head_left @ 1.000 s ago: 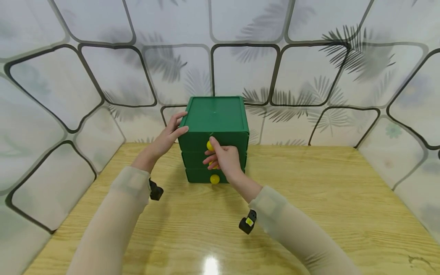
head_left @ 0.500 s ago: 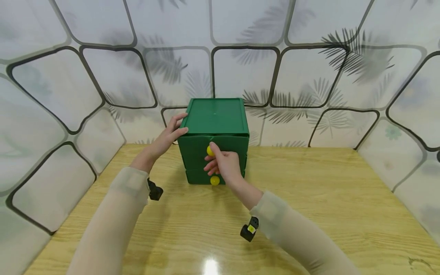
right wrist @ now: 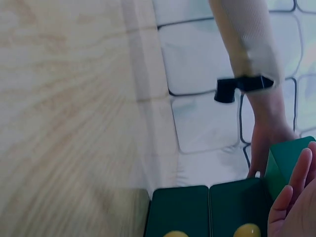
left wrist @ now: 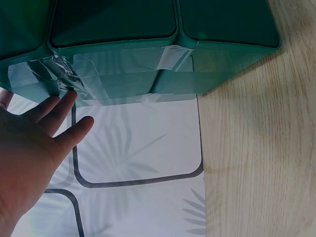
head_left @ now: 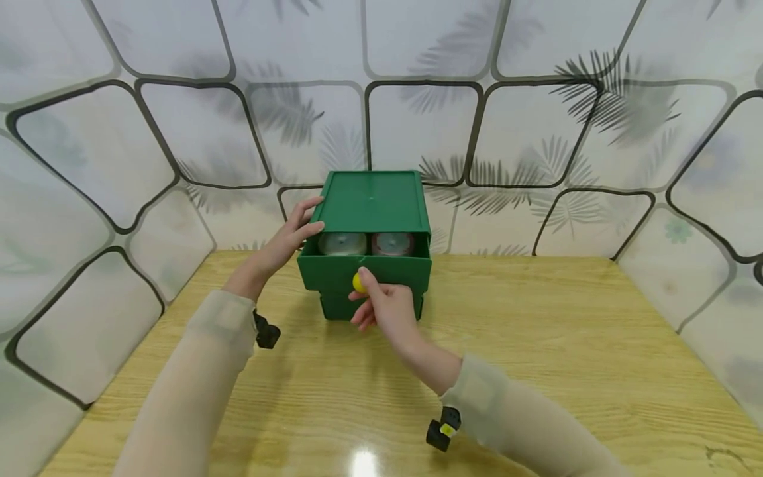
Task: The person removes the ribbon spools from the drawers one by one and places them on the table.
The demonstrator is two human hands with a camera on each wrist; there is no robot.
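A green drawer cabinet (head_left: 371, 202) stands on the wooden table (head_left: 536, 344) against the back wall. Its top drawer (head_left: 363, 270) is pulled partly out, and two round lidded containers (head_left: 342, 244) show inside it. My right hand (head_left: 381, 306) pinches the drawer's yellow knob (head_left: 359, 283). My left hand (head_left: 293, 235) lies with straight fingers against the cabinet's top left edge. In the left wrist view, the left hand (left wrist: 34, 153) touches the taped side of the cabinet (left wrist: 148, 54). The right wrist view shows the lower drawer fronts (right wrist: 207, 207) with two yellow knobs (right wrist: 247, 230).
Patterned wall panels (head_left: 179, 132) enclose the table on the left, back and right. Black wrist cameras (head_left: 265, 331) hang under both sleeves. Bare wood stretches to the right of the cabinet and in front of it.
My right hand has drawn the top drawer toward me by its knob, uncovering two containers inside. The left hand has stayed on the cabinet's top left edge.
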